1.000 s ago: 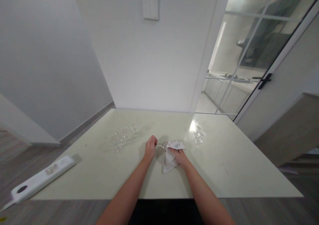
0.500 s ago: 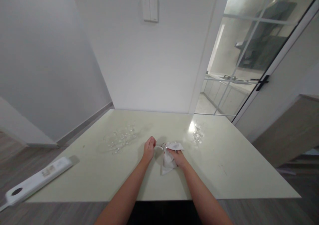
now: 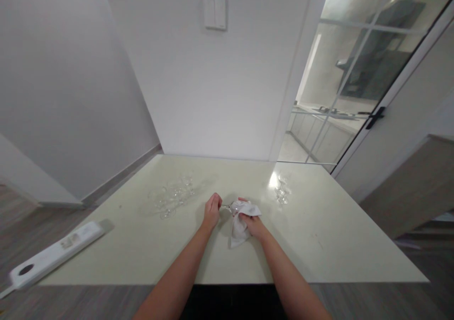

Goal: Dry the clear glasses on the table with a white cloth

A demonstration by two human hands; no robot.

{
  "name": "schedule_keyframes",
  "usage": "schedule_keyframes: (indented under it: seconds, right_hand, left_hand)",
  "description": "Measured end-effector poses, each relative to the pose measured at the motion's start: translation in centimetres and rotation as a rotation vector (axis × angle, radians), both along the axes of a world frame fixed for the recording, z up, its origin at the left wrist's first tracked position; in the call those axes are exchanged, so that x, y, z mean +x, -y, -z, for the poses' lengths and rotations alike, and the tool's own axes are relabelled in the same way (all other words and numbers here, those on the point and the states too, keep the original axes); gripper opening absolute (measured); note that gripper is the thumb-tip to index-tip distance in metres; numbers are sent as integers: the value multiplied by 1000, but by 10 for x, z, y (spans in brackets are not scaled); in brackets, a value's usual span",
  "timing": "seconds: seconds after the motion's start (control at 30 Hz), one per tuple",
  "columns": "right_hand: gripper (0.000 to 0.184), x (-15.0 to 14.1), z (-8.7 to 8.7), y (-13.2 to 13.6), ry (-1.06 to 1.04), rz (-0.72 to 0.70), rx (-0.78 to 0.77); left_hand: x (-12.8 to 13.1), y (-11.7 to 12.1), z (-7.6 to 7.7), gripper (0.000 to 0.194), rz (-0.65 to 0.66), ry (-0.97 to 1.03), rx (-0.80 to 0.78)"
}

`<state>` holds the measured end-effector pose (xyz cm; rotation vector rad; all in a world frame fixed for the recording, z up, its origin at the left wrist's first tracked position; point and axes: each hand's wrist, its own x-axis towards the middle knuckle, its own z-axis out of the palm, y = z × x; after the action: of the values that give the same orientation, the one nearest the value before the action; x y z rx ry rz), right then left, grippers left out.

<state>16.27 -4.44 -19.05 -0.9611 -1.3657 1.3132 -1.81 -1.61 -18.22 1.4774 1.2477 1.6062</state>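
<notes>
My left hand (image 3: 212,210) is closed around the foot end of a clear wine glass (image 3: 233,207), which lies sideways above the middle of the table. A white cloth (image 3: 239,232) covers much of the glass's bowl, and its loose end hangs toward me. Gripping that cloth against the bowl is my right hand (image 3: 253,224), with some fingertips showing at the far side. How far the fingers reach into the glass is hidden by the cloth.
Several clear glasses (image 3: 174,194) lie on the left of the pale table (image 3: 336,244). A smaller group of clear glassware (image 3: 282,192) is at the back right. A white power strip (image 3: 56,251) rests at the left corner. A wall (image 3: 220,98) borders the far edge.
My right hand and the cloth have shifted slightly around the bowl, baring more of the glass and some fingertips at the far side. My left hand keeps its hold.
</notes>
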Motion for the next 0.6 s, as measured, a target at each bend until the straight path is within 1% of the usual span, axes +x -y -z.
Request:
schedule_keyframes:
  seconds: [0.13,0.23,0.33,0.47,0.6]
  right_hand:
    - [50,0,3,-1,-12,3,-47]
    - [58,-2,3,-3,-58,-4,-106]
    - [65,-3,1,-4,-108,-63,-145]
    - [62,-2,0,-2,-96,-81,-116]
    - [59,0,6,-3,-8,-48,-94]
  left_hand:
    - [-1,2,-2,44,2,-20,21]
    - [-1,5,-3,44,6,-38,41]
    - [-1,6,-4,44,7,-57,58]
    - [-3,3,-2,44,10,-43,39]
    - [-4,0,0,43,11,-16,14]
